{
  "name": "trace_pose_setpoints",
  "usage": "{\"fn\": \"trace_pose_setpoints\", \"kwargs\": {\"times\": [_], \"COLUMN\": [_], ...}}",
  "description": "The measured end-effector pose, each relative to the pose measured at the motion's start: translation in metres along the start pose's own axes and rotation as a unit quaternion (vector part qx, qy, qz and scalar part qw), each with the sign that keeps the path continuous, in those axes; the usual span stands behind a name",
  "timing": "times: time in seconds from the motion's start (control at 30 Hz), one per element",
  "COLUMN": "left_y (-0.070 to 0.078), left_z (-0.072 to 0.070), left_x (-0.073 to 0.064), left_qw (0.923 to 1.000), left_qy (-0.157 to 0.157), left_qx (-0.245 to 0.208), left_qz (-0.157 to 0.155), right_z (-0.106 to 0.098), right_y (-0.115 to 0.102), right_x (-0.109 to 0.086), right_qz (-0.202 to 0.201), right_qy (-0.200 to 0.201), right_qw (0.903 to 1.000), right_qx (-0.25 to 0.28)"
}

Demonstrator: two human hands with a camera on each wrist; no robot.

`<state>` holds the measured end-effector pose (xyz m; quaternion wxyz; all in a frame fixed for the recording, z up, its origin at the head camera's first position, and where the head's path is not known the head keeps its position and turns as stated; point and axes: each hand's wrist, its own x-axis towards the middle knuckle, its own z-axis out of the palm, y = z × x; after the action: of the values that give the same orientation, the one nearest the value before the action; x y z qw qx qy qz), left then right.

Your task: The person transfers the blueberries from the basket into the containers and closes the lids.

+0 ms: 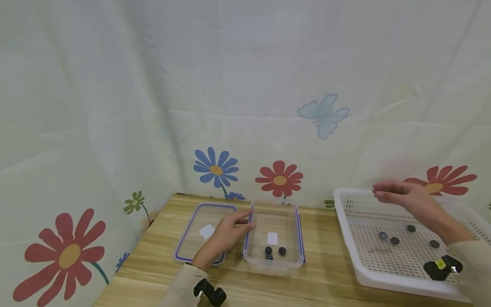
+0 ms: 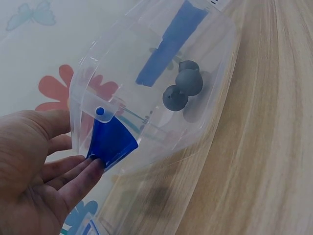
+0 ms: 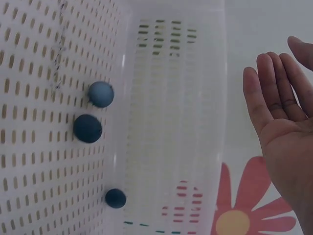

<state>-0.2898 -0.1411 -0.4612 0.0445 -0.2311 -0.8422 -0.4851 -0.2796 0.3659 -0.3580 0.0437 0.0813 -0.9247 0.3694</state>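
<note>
My left hand [image 1: 229,232] is at the left wall of a clear plastic food container [image 1: 273,265], gripping it at its flap. In the left wrist view, the fingertips touch the blue latch [image 2: 111,142], and the thumb is partly hidden behind the wall. Three small dark blue-grey balls [image 1: 282,251] lie together near the container's front end. Over the white perforated basket [image 1: 354,256], my right hand [image 1: 416,204] is raised with its fingers straight and nothing in it. Several similar dark balls [image 3: 87,129] are scattered on the basket's floor.
A clear lid with a blue seal [image 1: 190,230] lies left of the container on the wooden table [image 1: 322,243]. A white label [image 1: 272,238] shows in the container. Behind the table hangs a flower-printed curtain [image 1: 245,85].
</note>
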Motion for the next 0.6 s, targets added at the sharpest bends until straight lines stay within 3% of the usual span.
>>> {"fn": "trace_pose_setpoints", "kwargs": {"times": [0.6], "left_y": [0.007], "left_z": [-0.001], "left_x": [-0.003], "left_qw": [0.9999], "left_qy": [0.002], "left_qx": [0.009], "left_qz": [-0.010], "right_z": [-0.011], "right_y": [0.031], "right_x": [0.000], "right_qz": [0.004], "right_qy": [-0.045], "right_qw": [0.9978], "right_qx": [-0.050]}}
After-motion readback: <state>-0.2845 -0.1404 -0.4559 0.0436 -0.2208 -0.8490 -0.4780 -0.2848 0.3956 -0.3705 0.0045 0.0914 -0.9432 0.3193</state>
